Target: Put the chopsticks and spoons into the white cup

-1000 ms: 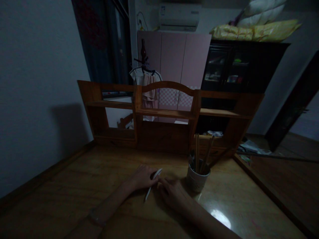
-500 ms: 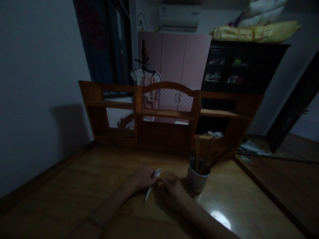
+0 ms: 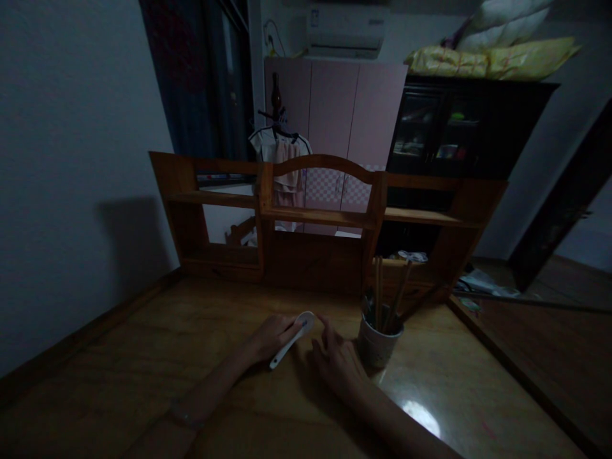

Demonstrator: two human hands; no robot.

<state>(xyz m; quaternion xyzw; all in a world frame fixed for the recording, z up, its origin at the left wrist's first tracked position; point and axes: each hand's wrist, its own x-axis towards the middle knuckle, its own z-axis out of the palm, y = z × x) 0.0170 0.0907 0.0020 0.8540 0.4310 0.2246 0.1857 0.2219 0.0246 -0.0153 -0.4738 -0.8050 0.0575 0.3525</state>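
Observation:
A white soup spoon (image 3: 287, 348) is held in my left hand (image 3: 273, 336), gripped by the thumb and fingers near its bowl. Its bowl tilts up toward the far right and its holed handle slants down toward me. Close to the spoon's right side is my right hand (image 3: 338, 364), with the index finger stretched toward the bowl rim and the other fingers loosely bent. Nothing shows in that hand, and I cannot tell whether the fingertip touches the rim. Just right of it stands a grey-white cup (image 3: 378, 348) with chopsticks (image 3: 379, 290) and other utensils upright in it.
The wooden tabletop (image 3: 201, 357) carries a low wooden shelf unit (image 3: 315, 220) along its back edge. A white wall (image 3: 81, 191) borders the left side. Behind are pink wardrobes (image 3: 332, 115) and a dark cabinet (image 3: 497, 127). Light glares on the table at the lower right.
The spoon has turned in my left hand, so its bowl now faces up more openly and sits slightly higher. My right index finger has straightened out toward the bowl.

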